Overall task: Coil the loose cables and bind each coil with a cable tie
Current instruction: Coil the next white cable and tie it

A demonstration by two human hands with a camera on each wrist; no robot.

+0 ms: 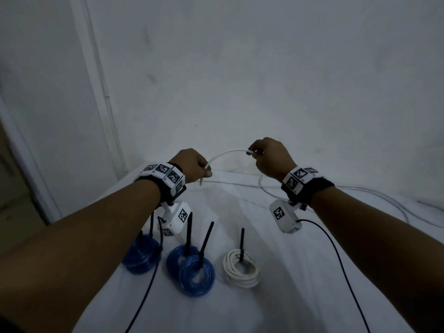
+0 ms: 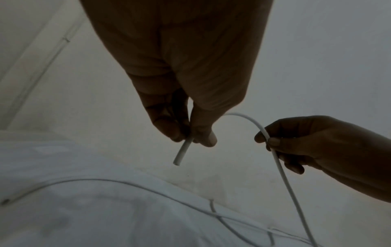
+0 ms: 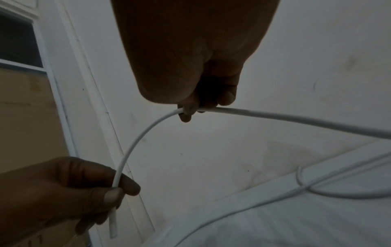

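Observation:
A loose white cable (image 1: 227, 153) arches between my two raised hands above the white-covered table (image 1: 276, 296). My left hand (image 1: 195, 167) pinches it near its cut end (image 2: 180, 157), which pokes out below the fingers. My right hand (image 1: 266, 157) pinches the cable (image 3: 148, 132) a short way along; from there the cable (image 2: 287, 183) drops to the table and trails off in loose loops (image 1: 374, 195) to the right. Near me lie three blue coils (image 1: 141, 254) (image 1: 180, 259) (image 1: 197, 275) and a white coil (image 1: 241, 270), each with a black cable tie (image 1: 242, 243) sticking up.
A pale wall (image 1: 264, 80) stands close behind the table. A door frame (image 1: 21, 145) is at the far left. Thin black camera leads (image 1: 336, 255) hang from both wrists over the table. More slack white cable (image 2: 127, 183) lies across the sheet.

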